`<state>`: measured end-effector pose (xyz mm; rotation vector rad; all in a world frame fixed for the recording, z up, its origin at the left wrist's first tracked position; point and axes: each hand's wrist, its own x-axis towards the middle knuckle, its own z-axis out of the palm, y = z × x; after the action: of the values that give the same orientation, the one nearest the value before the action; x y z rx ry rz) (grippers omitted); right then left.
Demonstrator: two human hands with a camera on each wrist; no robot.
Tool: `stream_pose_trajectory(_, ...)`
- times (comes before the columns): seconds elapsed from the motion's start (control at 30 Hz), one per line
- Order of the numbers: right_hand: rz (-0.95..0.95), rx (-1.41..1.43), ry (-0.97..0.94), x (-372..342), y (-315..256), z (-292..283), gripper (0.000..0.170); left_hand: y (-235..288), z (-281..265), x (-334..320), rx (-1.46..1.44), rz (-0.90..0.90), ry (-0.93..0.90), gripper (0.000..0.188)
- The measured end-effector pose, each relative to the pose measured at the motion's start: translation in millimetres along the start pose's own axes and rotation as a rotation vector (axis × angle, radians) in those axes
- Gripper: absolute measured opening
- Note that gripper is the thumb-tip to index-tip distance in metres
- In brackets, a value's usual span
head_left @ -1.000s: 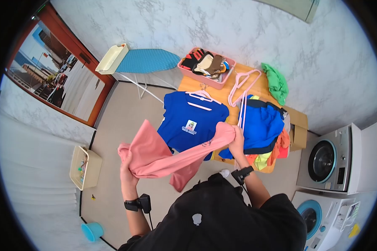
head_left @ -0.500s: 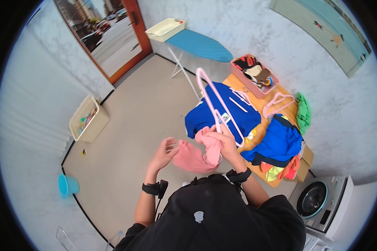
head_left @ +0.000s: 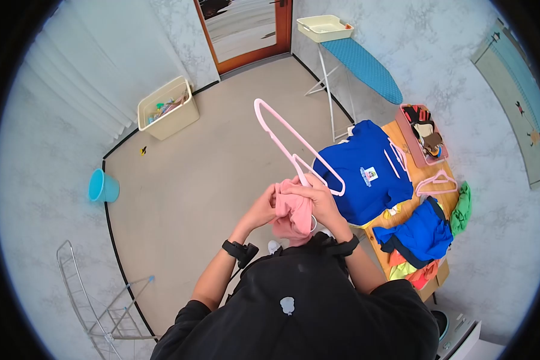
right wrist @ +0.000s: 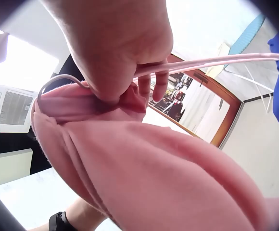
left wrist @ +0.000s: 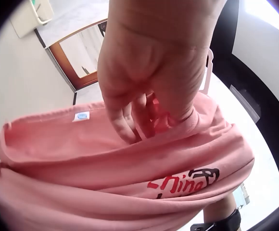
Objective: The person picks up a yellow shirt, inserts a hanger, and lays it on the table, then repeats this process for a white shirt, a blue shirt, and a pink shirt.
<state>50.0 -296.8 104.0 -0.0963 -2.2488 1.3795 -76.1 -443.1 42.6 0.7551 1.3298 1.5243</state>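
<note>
A pink T-shirt [head_left: 293, 219] with a red and black print hangs bunched between both hands before the person's body. My left hand [head_left: 261, 210] grips its edge, fingers reaching inside the opening near a small white label [left wrist: 82, 116] in the left wrist view. With my right hand [head_left: 321, 204] I hold a pink hanger [right wrist: 216, 61] together with a fold of the shirt. The hanger's long frame sticks up and away from the fingers, while its hook [head_left: 314, 224] shows below the right hand, beside the cloth.
On the wooden table [head_left: 396, 133] at right lie a blue T-shirt [head_left: 357, 171], a clothes pile [head_left: 423, 231], spare pink hangers [head_left: 438, 182] and a pink basket [head_left: 419, 153]. An ironing board [head_left: 366, 67] stands behind. At left are a cream bin [head_left: 171, 117], blue bucket [head_left: 105, 187] and drying rack [head_left: 108, 324].
Earlier the shirt was stretched between both hands; now it is gathered up. The right hand has taken a hanger. The left hand let go, then took the shirt again. The view has turned left.
</note>
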Motion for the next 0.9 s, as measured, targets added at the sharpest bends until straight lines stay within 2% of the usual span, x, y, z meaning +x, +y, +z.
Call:
stream_pose_trajectory(0.1, 0.012, -0.008, -0.035, 3.5, -2.0, -1.0, 0.028, -5.2, 0.9, -10.2, 0.151, 0.097, 0.081, 0.039)
stream_pose_trajectory(0.2, 0.014, -0.031, -0.05, 6.2, 6.2, -5.0, 0.027, -39.0, -27.4, -13.0, 0.206, 0.06, 0.102, 0.05)
stream_pose_trajectory(0.27, 0.004, -0.043, -0.061, 6.7, 17.7, -10.8, 0.027, -81.5, -51.5, -17.0, -0.414, -0.361, 0.252, 0.057)
stream_pose_trajectory(0.3, -0.005, -0.056, -0.046, 10.0, 21.6, -12.9, 0.027, -73.0, -49.9, -20.3, -0.42, -0.349, 0.271, 0.057)
stream_pose_trajectory(0.37, -0.04, -0.087, -0.043, 18.7, 12.3, -17.8, 0.028, -31.7, -41.6, -33.0, -0.197, -0.324, 0.145, 0.061)
stream_pose_trajectory(0.4, -0.036, -0.112, -0.043, 20.7, 11.3, -20.5, 0.028, -8.0, -32.9, -40.1, -0.197, -0.322, 0.157, 0.061)
stream_pose_trajectory(0.47, -0.044, -0.129, -0.04, 23.8, 9.2, -24.5, 0.029, 28.4, -15.8, -47.1, 0.019, -0.296, -0.099, 0.057)
stream_pose_trajectory(0.5, -0.045, -0.13, -0.039, 23.6, 10.5, -26.2, 0.029, 24.6, -15.3, -45.5, 0.02, -0.296, -0.1, 0.057)
stream_pose_trajectory(0.6, -0.026, -0.066, -0.018, 20.8, 14.6, -36.8, 0.029, 0.7, -18.3, -33.7, 0.23, -0.293, -0.377, 0.065)
stream_pose_trajectory(0.63, -0.018, -0.045, 0.012, 20.3, 14.6, -41.5, 0.03, -16.8, -22.1, -29.6, 0.228, -0.294, -0.383, 0.065)
stream_pose_trajectory(0.67, -0.01, -0.023, 0.04, 19.4, 14.8, -46.2, 0.031, -39.2, -26.1, -26.4, 0.268, -0.374, -0.383, 0.067)
stream_pose_trajectory(0.7, -0.007, -0.027, 0.042, 17.3, 16.9, -51.1, 0.031, -35.2, -19.8, -23.7, 0.31, -0.452, -0.382, 0.068)
stream_pose_trajectory(0.73, 0.01, 0.014, 0.071, 15.5, 21.3, -57.0, 0.031, -31.1, -13.2, -20.0, 0.312, -0.448, -0.387, 0.068)
stream_pose_trajectory(0.8, 0.031, 0.065, 0.127, 10.8, 21.4, -67.7, 0.033, -20.3, 6.1, -13.2, 0.254, -0.827, -0.19, 0.066)
stream_pose_trajectory(0.83, 0.042, 0.057, 0.135, 8.4, 17.8, -72.3, 0.033, -22.0, 13.4, -7.8, 0.254, -0.831, -0.205, 0.066)
stream_pose_trajectory(0.9, 0.052, 0.082, 0.152, 4.1, 11.6, -77.6, 0.033, -25.1, 26.8, 2.1, 0.364, -0.272, -0.165, 0.051)
